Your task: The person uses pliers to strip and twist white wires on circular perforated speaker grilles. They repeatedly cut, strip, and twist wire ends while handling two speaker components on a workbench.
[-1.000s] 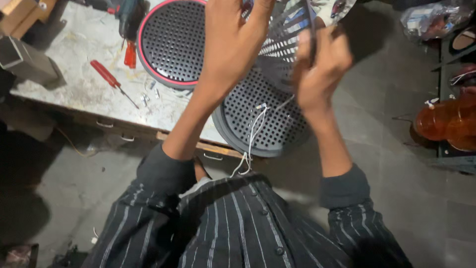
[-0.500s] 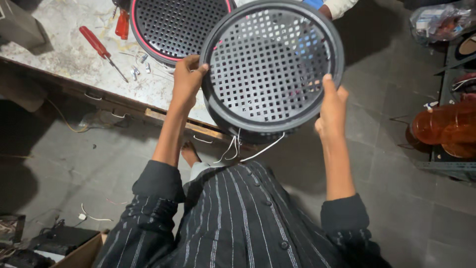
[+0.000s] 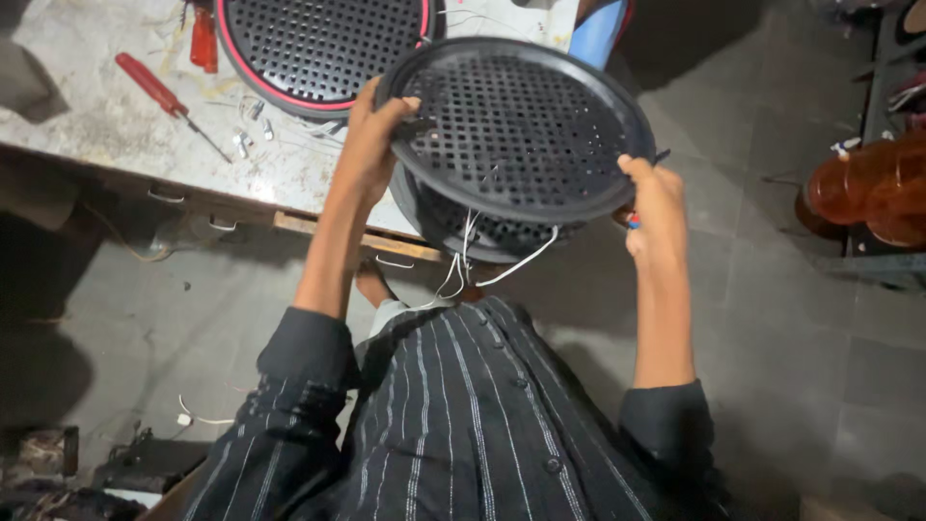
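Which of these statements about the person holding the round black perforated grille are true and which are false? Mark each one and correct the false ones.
1. Both hands grip the rim of the black perforated grille. True: the left hand holds its left edge and the right hand its right edge.
2. The red-handled screwdriver is in the right hand. False: it lies on the workbench, apart from both hands.
3. White wires hang below the held grille. True.
4. The second grille on the bench has a blue rim. False: its rim is red.
5. The person wears a dark striped shirt. True.
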